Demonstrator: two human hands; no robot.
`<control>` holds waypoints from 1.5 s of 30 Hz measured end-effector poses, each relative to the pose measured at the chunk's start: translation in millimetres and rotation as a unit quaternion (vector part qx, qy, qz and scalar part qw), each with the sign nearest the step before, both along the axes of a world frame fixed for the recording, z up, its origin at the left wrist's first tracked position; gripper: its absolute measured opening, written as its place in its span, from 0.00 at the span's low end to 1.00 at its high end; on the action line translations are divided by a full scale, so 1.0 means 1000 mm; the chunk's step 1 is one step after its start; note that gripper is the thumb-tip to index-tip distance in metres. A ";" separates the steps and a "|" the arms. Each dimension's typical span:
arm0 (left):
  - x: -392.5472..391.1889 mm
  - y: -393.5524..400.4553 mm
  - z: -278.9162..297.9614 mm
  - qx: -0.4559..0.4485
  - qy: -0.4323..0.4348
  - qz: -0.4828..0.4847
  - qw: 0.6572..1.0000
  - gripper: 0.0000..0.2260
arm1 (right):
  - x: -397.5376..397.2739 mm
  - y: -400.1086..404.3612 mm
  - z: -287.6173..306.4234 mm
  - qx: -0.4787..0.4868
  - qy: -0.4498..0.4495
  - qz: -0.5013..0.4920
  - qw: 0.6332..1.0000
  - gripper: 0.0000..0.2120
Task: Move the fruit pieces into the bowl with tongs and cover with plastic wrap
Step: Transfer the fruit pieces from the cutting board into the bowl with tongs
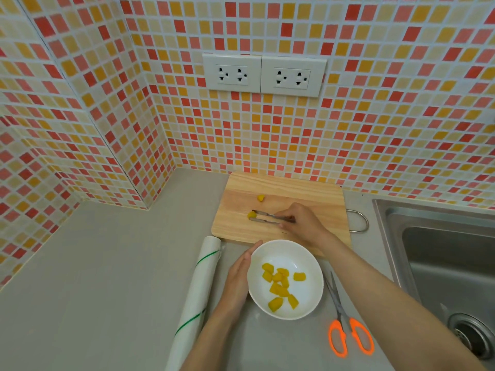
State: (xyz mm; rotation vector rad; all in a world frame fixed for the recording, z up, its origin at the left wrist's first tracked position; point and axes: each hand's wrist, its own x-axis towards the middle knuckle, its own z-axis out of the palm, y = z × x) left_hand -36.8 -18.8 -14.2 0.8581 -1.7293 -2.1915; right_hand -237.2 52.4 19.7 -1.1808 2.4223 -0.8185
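Now your right hand [300,223] is clamped on the tongs [269,218], tips reaching left across the board [284,183] and bracketing a fruit piece [251,215] near the board's left edge. Whether the tips are already pinching it is hard to tell; they sit on either side of it. One more piece [260,198] lies farther back on the board, apart from the tongs. The rest of the fruit sits in the bowl [267,253], just near of the board.

Your left hand [239,274] lies flat and relaxed against the bowl's left rim, fingers straight, steadying rather than gripping.

Expect these yellow chunks to be soft, wet and slippery. Squeeze too hard and they will likely bruise or squirt out; too lightly and they may slide. Take each across its broadest sides, near the middle, and lift with gentle, even pressure.

The wrap [198,287] lies rolled at the left of the bowl, and scissors [340,311] wait at its right. Film of that sort is probably light and clingy.
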 end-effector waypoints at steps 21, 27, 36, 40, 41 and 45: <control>0.003 -0.002 0.000 -0.009 0.017 -0.019 1.000 0.15 | 0.056 0.129 0.059 0.142 0.040 0.006 0.989 0.19; 0.003 0.000 0.004 0.003 0.023 -0.012 1.000 0.15 | 0.030 0.109 0.085 0.060 0.062 -0.052 0.995 0.20; 0.004 -0.002 0.001 -0.005 0.016 -0.011 1.000 0.16 | -0.020 0.005 0.042 0.024 0.001 -0.132 0.991 0.14; 0.003 -0.002 0.000 -0.014 0.011 -0.012 1.000 0.15 | -0.020 -0.022 0.019 0.055 -0.006 -0.125 0.991 0.15; 0.003 -0.002 0.000 -0.013 0.011 -0.012 1.000 0.16 | -0.019 -0.024 0.014 0.054 -0.001 -0.131 0.990 0.15; 0.003 -0.003 -0.002 -0.017 0.012 -0.016 1.000 0.16 | -0.015 -0.021 -0.002 0.030 0.009 -0.144 0.989 0.11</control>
